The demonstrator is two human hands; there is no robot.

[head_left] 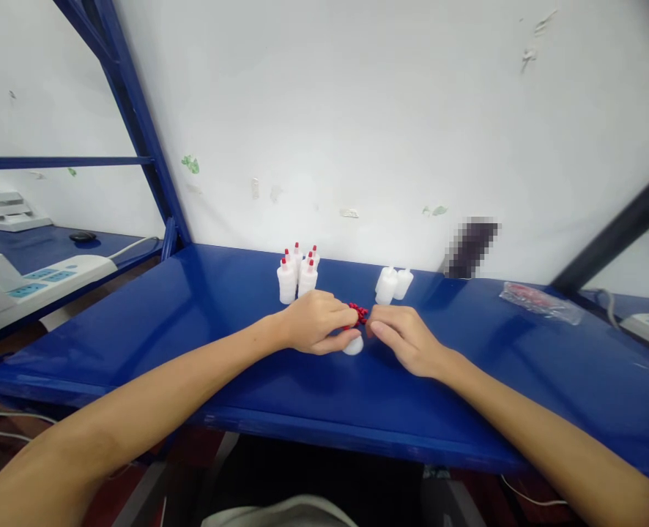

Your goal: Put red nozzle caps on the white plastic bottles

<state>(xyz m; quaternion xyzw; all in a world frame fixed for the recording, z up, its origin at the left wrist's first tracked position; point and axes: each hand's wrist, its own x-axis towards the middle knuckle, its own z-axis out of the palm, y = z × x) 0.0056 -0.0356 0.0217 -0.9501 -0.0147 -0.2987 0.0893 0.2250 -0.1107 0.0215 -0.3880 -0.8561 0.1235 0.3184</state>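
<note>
My left hand (324,322) is closed on a small white squeeze bottle (353,346), its rounded white end facing me below my thumb. A heap of small red caps (360,313) lies on the table just beyond the bottle, partly behind my fingers. Right beside the caps, my right hand (404,335) has its fingers curled in with the thumb against them; what they hold, if anything, is hidden. Behind my left hand stand several white bottles with red tips (287,282). A few white bottles without red tips (387,285) stand behind my right hand.
The blue table (236,380) runs up to a white wall. A clear plastic bag with something red inside (538,301) lies at the right. Blue frame posts (149,132) rise at the left, with a white power strip (55,282) beyond. A blurred dark patch (470,249) is at the back.
</note>
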